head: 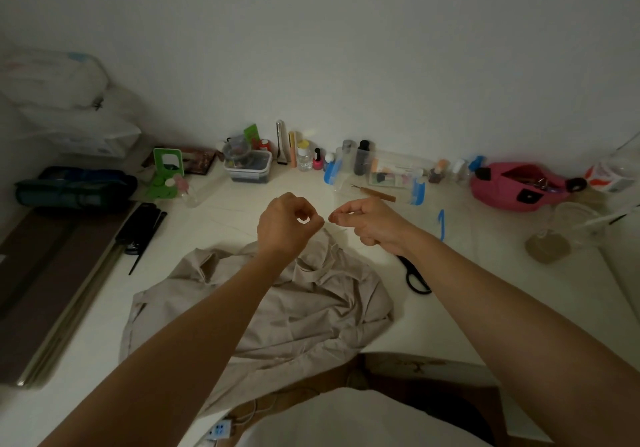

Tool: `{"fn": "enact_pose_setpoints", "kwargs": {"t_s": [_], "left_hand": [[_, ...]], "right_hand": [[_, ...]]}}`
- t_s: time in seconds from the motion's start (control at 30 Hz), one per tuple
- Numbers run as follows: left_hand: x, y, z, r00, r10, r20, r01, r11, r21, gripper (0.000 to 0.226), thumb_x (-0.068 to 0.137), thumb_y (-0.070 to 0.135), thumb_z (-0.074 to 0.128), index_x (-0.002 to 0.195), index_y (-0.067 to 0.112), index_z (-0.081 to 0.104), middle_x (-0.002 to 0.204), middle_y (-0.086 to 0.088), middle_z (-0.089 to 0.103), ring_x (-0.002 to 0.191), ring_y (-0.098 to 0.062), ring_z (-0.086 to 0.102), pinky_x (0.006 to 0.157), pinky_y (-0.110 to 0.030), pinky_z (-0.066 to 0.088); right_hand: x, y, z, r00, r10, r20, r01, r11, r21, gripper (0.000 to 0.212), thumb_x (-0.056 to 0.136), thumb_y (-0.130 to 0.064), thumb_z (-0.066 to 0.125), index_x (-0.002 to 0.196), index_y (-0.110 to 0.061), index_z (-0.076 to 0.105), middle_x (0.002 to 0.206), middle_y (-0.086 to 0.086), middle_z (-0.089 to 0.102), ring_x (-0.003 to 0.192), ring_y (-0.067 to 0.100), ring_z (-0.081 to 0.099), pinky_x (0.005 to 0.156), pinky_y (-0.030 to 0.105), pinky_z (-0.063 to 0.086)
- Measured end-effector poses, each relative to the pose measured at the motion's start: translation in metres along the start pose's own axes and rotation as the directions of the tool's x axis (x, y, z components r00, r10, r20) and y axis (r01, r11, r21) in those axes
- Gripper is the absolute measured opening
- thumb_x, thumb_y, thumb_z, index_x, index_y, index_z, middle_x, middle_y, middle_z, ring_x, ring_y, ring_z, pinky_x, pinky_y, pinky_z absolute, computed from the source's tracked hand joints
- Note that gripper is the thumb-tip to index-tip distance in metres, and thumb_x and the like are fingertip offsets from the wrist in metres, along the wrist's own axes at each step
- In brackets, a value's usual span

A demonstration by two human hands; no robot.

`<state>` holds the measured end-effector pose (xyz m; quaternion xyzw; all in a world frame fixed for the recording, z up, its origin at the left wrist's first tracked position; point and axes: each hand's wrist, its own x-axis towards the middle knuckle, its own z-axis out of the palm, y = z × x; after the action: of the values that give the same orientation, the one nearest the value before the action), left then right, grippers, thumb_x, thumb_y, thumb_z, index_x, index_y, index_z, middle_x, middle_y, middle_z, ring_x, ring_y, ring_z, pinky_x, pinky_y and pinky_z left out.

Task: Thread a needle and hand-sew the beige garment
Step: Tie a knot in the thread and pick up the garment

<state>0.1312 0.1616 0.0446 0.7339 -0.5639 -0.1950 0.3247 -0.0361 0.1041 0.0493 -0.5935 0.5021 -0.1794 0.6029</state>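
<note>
"Pinching with both hands, yes? Tell me what you have."

"On my screen the left hand [287, 224] has thumb and first finger closed tip to tip, with the other fingers curled. What is inside is too small, so I cannot tell. The right hand [369, 221] pinches the same way, and a pale thread [341, 228] seems to trail from it. The two pinches are almost touching, held above the beige garment [277, 304], which lies crumpled on the white table [225, 218]."

"And the needle?"

"I do not see it. I judge the left hand has it, and the threading is not yet done."

"How to do it well?"

"I would leave only a short, stiff thread end beyond the fingertips, brace one hand against the other, and bring the eye to the thread slowly. The light is poor here. If the end frays, the scissors [408, 268] lie just beside the garment, partly under the right forearm."
</note>
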Motion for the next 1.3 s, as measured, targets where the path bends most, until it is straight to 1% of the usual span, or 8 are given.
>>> {"fn": "enact_pose_setpoints", "kwargs": {"t_s": [0.17, 0.3, 0.53, 0.7, 0.83, 1.03, 1.2, 1.3], "left_hand": [[-0.003, -0.006, -0.002, 0.999, -0.018, 0.028, 0.018, 1.000, -0.004, 0.006, 0.084, 0.023, 0.069, 0.084, 0.018, 0.067, 0.092, 0.001, 0.062, 0.087, -0.013, 0.056, 0.074, -0.027, 0.047], [-0.006, -0.005, -0.005, 0.999, -0.049, 0.020, 0.050, 0.999, -0.022, 0.006, 0.084, 0.025, 0.068, 0.082, 0.020, 0.065, 0.090, 0.003, 0.061, 0.085, -0.013, 0.056, 0.077, -0.033, 0.049], [-0.008, -0.008, -0.008, 0.990, -0.136, 0.030, 0.139, 0.985, -0.101, 0.005, 0.083, 0.023, 0.068, 0.080, 0.019, 0.066, 0.086, 0.003, 0.062, 0.077, -0.010, 0.057, 0.072, -0.030, 0.047], [-0.006, -0.021, -0.013, 0.970, -0.174, 0.173, 0.228, 0.897, -0.379, 0.013, 0.091, 0.013, 0.059, 0.087, 0.013, 0.071, 0.086, -0.002, 0.069, 0.080, -0.011, 0.062, 0.070, -0.019, 0.047], [-0.009, -0.027, -0.021, 0.974, -0.179, 0.138, 0.223, 0.860, -0.458, 0.027, 0.095, 0.008, 0.046, 0.094, 0.012, 0.072, 0.090, -0.003, 0.069, 0.078, -0.003, 0.057, 0.069, -0.015, 0.042], [-0.004, -0.023, -0.011, 0.978, -0.096, 0.183, 0.165, 0.897, -0.410, 0.018, 0.091, 0.019, 0.063, 0.107, 0.017, 0.072, 0.101, 0.005, 0.070, 0.093, -0.008, 0.064, 0.077, -0.015, 0.048], [-0.004, -0.012, -0.004, 0.981, -0.065, 0.184, 0.127, 0.930, -0.346, 0.013, 0.085, 0.022, 0.072, 0.097, 0.019, 0.074, 0.092, 0.006, 0.071, 0.087, -0.008, 0.064, 0.060, -0.005, 0.048], [-0.004, -0.010, -0.004, 0.982, -0.079, 0.169, 0.138, 0.918, -0.371, 0.010, 0.084, 0.024, 0.073, 0.091, 0.017, 0.074, 0.086, 0.003, 0.071, 0.078, -0.007, 0.064, 0.057, -0.006, 0.048]], "right_hand": [[-0.001, 0.000, -0.001, 1.000, -0.012, -0.016, 0.012, 1.000, 0.005, 0.012, 0.093, -0.019, 0.066, 0.100, -0.010, 0.072, 0.068, -0.006, 0.058, 0.042, 0.004, 0.027, 0.044, 0.020, 0.023], [0.000, -0.003, 0.004, 0.998, -0.034, -0.058, 0.032, 0.999, -0.035, 0.016, 0.094, -0.021, 0.065, 0.104, -0.011, 0.071, 0.078, -0.002, 0.060, 0.039, 0.002, 0.030, 0.042, 0.017, 0.027], [0.001, -0.007, 0.014, 0.989, -0.078, -0.127, 0.067, 0.994, -0.087, 0.018, 0.095, -0.020, 0.064, 0.108, -0.009, 0.070, 0.072, -0.012, 0.055, 0.048, -0.002, 0.044, 0.038, 0.007, 0.030], [0.001, -0.006, 0.013, 0.989, -0.064, -0.137, 0.057, 0.997, -0.060, 0.015, 0.094, -0.019, 0.064, 0.104, -0.009, 0.070, 0.068, -0.010, 0.055, 0.036, -0.003, 0.042, 0.037, 0.011, 0.029], [0.000, -0.005, 0.006, 0.988, -0.066, -0.142, 0.063, 0.998, -0.022, 0.005, 0.093, -0.020, 0.067, 0.090, -0.017, 0.070, 0.065, -0.006, 0.054, 0.040, 0.003, 0.030, 0.039, 0.017, 0.025], [0.001, -0.008, 0.009, 0.988, -0.058, -0.142, 0.056, 0.998, -0.016, 0.010, 0.092, -0.019, 0.068, 0.098, -0.012, 0.071, 0.060, -0.012, 0.055, 0.035, 0.000, 0.033, 0.038, 0.016, 0.027], [-0.001, -0.011, 0.008, 0.991, -0.040, -0.129, 0.037, 0.999, -0.031, 0.012, 0.092, -0.022, 0.068, 0.101, -0.014, 0.071, 0.069, -0.008, 0.057, 0.047, 0.006, 0.034, 0.040, 0.015, 0.028], [0.000, -0.010, 0.006, 0.992, -0.034, -0.122, 0.032, 0.999, -0.013, 0.007, 0.092, -0.021, 0.069, 0.096, -0.016, 0.071, 0.073, -0.004, 0.058, 0.041, 0.002, 0.031, 0.039, 0.016, 0.027]]}}
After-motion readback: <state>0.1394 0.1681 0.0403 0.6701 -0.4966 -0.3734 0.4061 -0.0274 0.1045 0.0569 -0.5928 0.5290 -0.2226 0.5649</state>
